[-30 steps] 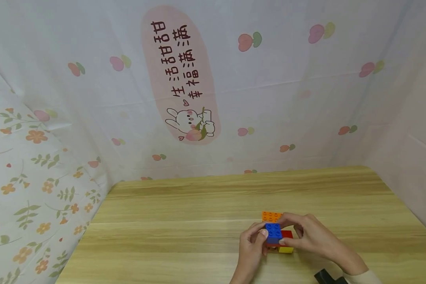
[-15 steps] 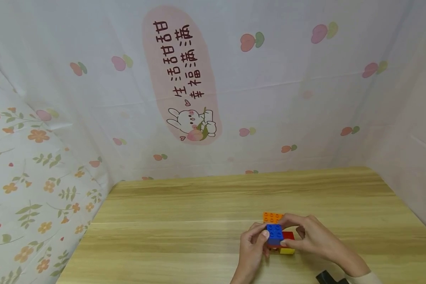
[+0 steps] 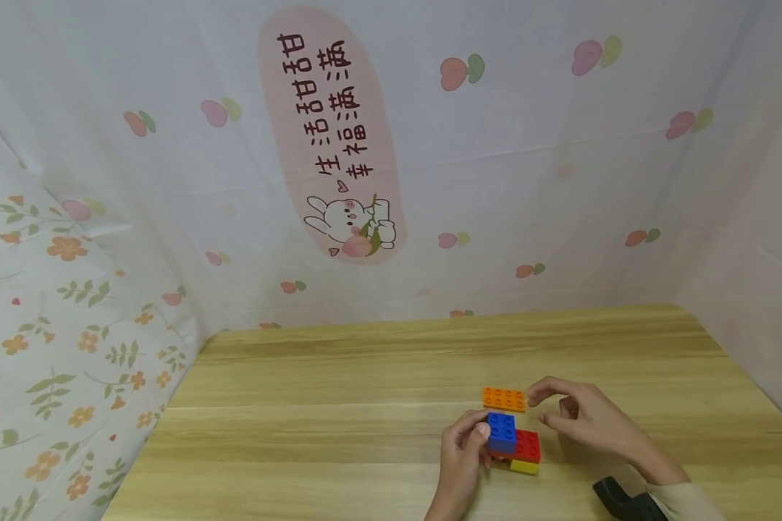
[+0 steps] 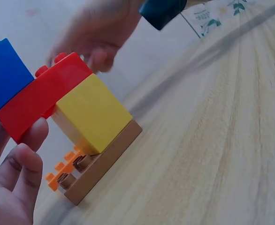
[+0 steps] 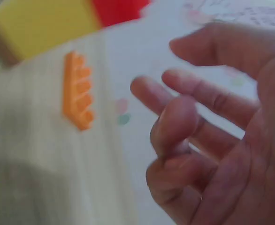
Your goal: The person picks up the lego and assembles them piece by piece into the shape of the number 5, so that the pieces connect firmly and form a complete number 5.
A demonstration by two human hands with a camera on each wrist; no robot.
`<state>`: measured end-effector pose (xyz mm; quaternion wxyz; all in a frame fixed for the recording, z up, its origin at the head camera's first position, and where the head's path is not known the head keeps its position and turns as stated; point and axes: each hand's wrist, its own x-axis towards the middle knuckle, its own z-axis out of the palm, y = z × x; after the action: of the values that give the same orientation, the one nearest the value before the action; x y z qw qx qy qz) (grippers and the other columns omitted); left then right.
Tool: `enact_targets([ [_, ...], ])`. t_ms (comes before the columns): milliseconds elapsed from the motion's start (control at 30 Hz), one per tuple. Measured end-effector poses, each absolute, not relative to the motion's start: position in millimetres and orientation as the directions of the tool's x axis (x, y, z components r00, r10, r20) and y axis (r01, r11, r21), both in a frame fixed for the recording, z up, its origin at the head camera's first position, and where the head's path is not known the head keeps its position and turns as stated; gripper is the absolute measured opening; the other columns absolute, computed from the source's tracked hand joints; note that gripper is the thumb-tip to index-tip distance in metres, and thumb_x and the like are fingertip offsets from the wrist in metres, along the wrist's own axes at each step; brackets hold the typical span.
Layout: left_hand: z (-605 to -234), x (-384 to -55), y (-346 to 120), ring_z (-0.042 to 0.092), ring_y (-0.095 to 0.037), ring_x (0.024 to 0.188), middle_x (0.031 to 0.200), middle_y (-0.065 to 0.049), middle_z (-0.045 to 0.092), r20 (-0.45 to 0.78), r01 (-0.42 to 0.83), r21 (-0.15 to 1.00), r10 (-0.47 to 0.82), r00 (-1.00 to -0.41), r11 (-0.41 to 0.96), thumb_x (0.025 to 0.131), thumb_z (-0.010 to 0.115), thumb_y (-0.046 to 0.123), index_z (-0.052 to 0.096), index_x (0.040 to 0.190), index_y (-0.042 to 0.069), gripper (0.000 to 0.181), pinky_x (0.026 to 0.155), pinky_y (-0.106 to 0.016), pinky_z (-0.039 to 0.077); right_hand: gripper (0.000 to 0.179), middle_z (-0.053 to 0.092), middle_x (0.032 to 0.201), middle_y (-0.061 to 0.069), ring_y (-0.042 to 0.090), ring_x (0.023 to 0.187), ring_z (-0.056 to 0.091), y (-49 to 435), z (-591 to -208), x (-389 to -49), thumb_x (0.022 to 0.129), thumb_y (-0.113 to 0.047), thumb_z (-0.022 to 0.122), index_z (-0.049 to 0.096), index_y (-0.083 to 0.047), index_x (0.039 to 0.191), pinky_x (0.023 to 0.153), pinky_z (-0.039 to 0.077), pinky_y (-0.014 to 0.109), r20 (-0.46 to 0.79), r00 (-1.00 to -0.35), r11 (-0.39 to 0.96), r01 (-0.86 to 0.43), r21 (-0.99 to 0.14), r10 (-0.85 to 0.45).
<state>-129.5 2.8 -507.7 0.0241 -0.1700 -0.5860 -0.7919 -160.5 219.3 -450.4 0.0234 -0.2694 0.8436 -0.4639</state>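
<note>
The left grip grasps the block stack at its blue brick on the tabletop; the right grip, released, hangs right of the stack. Assembly appears underway; the next move probably calls for lifting the orange plate from behind the stack.
</note>
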Motion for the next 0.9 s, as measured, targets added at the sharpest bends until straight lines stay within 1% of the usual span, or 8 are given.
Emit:
enact_targets([
  [133,-508.4,-129.0,2.1,0.045,-0.018,0.053,0.096,-0.015,0.06,0.299,0.247,0.927,0.157,-0.941,-0.283,0.092,0.048,0.002,0.059,0.111,-0.013,0.026,0.039,-0.027,0.042,0.025,0.063,0.089,0.005,0.002,0.046,0.041,218.3,-460.4,-166.2,0.086,-0.012,0.066,0.061,-0.004,0.109,0.039,0.038,0.022,0.168,-0.907,0.567,-0.378,-0.732,-0.387],
  [233,-508.5,-128.5,1.7,0.046,-0.013,0.056,0.095,-0.01,0.06,0.292,0.243,0.931,0.153,-0.944,-0.273,0.093,0.048,0.003,0.06,0.11,-0.01,0.025,0.041,-0.026,0.042,0.031,0.062,0.094,0.006,0.003,0.056,0.046,214.9,-466.5,-170.0,0.083,-0.012,0.07,0.06,-0.004,0.112,0.045,0.041,0.022,0.175,-0.925,0.634,-0.361,-0.684,-0.338],
  [300,-508.3,-128.3,1.6,0.046,-0.015,0.056,0.094,-0.011,0.06,0.296,0.25,0.931,0.152,-0.943,-0.266,0.093,0.047,0.003,0.061,0.11,-0.008,0.024,0.041,-0.027,0.042,0.035,0.062,0.095,0.006,0.004,0.063,0.049,212.1,-469.8,-172.6,0.081,-0.011,0.071,0.06,-0.003,0.113,0.05,0.044,0.023,0.178,-0.932,0.66,-0.35,-0.665,-0.315],
  [367,-508.1,-128.0,1.5,0.046,-0.019,0.056,0.094,-0.011,0.06,0.298,0.253,0.932,0.15,-0.943,-0.26,0.094,0.047,0.003,0.061,0.11,-0.007,0.024,0.041,-0.028,0.042,0.035,0.062,0.104,0.01,0.005,0.067,0.05,209.8,-473.5,-175.4,0.08,-0.008,0.072,0.06,-0.002,0.113,0.054,0.045,0.023,0.175,-0.935,0.66,-0.342,-0.668,-0.308],
  [500,-509.2,-127.6,1.0,0.043,-0.033,0.054,0.094,-0.018,0.058,0.314,0.27,0.929,0.152,-0.937,-0.253,0.095,0.045,0.003,0.061,0.111,-0.006,0.024,0.04,-0.029,0.042,0.037,0.061,0.103,0.01,0.004,0.065,0.048,206.7,-481.1,-178.3,0.078,-0.006,0.073,0.061,0.0,0.112,0.053,0.044,0.022,0.173,-0.934,0.655,-0.344,-0.672,-0.313],
  [633,-511.6,-127.9,0.8,0.048,-0.025,0.055,0.095,-0.024,0.058,0.342,0.299,0.921,0.152,-0.927,-0.251,0.094,0.046,0.002,0.061,0.109,-0.004,0.023,0.04,-0.03,0.043,0.042,0.058,0.1,0.007,0.003,0.059,0.042,204.6,-486.5,-178.1,0.076,-0.007,0.075,0.06,0.0,0.114,0.048,0.039,0.021,0.184,-0.934,0.662,-0.347,-0.664,-0.305],
  [733,-514.7,-129.1,1.2,0.054,-0.016,0.056,0.092,-0.02,0.06,0.395,0.358,0.904,0.136,-0.909,-0.233,0.091,0.047,0.0,0.063,0.106,-0.003,0.022,0.04,-0.028,0.045,0.045,0.057,0.1,0.006,0.003,0.057,0.04,203.1,-489.2,-177.7,0.075,-0.008,0.076,0.06,0.0,0.116,0.047,0.037,0.021,0.18,-0.939,0.676,-0.337,-0.655,-0.294],
  [900,-517.4,-131.7,1.4,0.056,-0.027,0.047,0.086,-0.016,0.061,0.521,0.489,0.842,0.109,-0.847,-0.23,0.089,0.045,-0.007,0.063,0.102,-0.005,0.022,0.035,-0.029,0.045,0.041,0.057,0.107,0.007,0.002,0.057,0.039,200.3,-491.4,-179.1,0.075,-0.009,0.076,0.062,-0.003,0.113,0.047,0.036,0.021,0.185,-0.94,0.7,-0.337,-0.629,-0.287],
])
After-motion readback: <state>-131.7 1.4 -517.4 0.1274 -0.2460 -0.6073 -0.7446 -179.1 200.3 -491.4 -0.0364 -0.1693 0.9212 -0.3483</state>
